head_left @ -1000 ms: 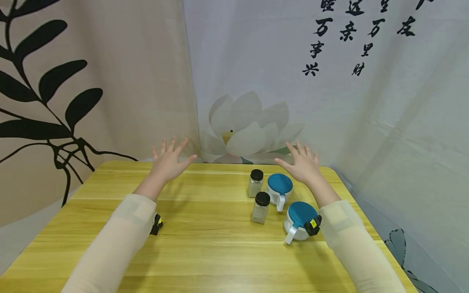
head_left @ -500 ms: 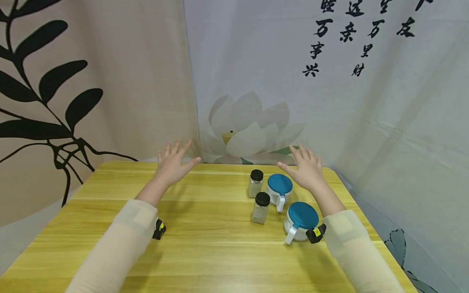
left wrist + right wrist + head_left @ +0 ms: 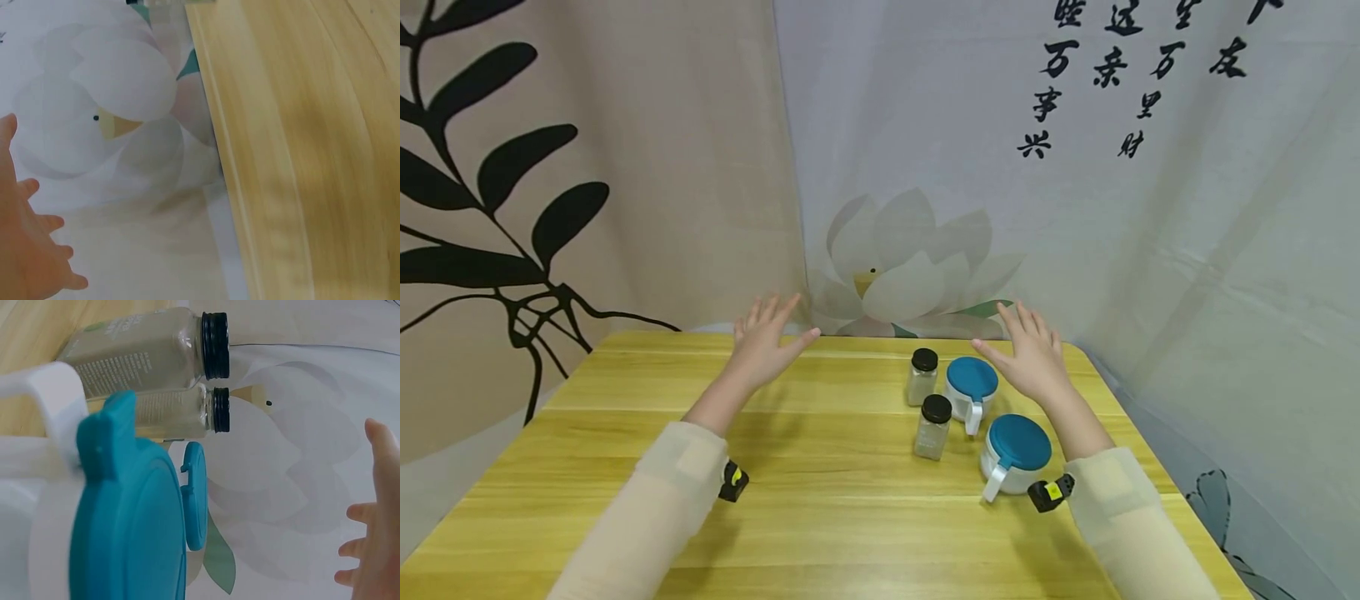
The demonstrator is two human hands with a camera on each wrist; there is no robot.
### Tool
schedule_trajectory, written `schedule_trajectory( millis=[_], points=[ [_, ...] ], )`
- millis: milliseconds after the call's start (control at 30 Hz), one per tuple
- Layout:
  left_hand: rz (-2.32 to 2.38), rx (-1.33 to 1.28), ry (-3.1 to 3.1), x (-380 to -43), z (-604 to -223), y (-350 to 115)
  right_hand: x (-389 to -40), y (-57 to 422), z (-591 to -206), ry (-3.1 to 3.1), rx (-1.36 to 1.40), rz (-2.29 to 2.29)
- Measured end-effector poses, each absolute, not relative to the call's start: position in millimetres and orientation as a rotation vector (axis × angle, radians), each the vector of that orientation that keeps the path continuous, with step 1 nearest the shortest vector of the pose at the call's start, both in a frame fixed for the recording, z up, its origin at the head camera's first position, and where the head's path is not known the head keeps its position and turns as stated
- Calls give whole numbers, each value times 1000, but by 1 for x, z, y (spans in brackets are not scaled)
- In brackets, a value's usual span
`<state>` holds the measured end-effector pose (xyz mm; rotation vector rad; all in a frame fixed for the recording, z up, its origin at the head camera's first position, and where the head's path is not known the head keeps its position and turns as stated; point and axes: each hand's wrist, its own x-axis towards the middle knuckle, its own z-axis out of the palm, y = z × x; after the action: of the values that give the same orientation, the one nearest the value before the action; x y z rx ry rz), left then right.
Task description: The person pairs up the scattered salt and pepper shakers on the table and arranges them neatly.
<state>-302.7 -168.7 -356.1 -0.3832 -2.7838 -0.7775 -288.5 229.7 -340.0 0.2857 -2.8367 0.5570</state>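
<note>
Left side: the left hand (image 3: 763, 348) is raised over the far part of the tabletop (image 3: 820, 533), with fingers spread and grip released. Since a second ago it has drifted a little to the right and slightly back toward the person. It holds nothing and no contact shows; its own wrist view shows only cloth (image 3: 125, 237) and bare wood around it.

Right of center: the rear jar (image 3: 921, 385) and, nearer the person, the front jar (image 3: 931, 440) stand upright with black caps on. Both are where they were. Next comes the rear mug (image 3: 972, 380), just beside the jars, then the front mug (image 3: 1019, 443), nearer the person. Both mugs are upright under blue lids, unmoved, with handles toward the person.

Right side: the right hand (image 3: 1032, 357) is raised beyond the front mug and to the right of the rear mug. It has also eased back slightly. Its fingers are extended, its grip is released, and its wrist view shows it apart from all four containers.

Assessment: only the hands have shifted; the containers remain untouched, so handling appears not to have begun.
</note>
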Motion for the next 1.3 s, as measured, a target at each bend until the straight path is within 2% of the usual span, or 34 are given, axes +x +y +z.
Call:
schedule_trajectory(
  millis=[1300],
  points=[
    [-1037, -549, -2645, -284, -373, -135, -242, 238, -357, -2656, 292, 836]
  ],
)
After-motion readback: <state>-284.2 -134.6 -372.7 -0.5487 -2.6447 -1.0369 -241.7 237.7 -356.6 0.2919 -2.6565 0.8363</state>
